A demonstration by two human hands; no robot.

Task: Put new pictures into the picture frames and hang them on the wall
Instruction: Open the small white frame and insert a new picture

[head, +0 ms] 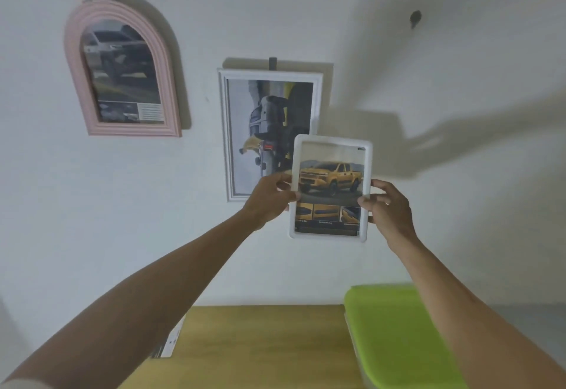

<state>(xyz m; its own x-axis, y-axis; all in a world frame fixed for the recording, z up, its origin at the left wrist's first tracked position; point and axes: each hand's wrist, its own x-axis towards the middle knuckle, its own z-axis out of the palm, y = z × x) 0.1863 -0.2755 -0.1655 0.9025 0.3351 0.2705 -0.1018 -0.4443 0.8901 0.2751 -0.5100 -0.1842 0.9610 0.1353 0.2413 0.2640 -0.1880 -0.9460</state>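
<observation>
While both hands' fingers grip it, the glossy rounded white frame stands upright.

The wall is plain white, with soft shadows falling on its right part. A dark hook sits high on the right. Below stands a wooden table. On its right side lies a green lid.
</observation>
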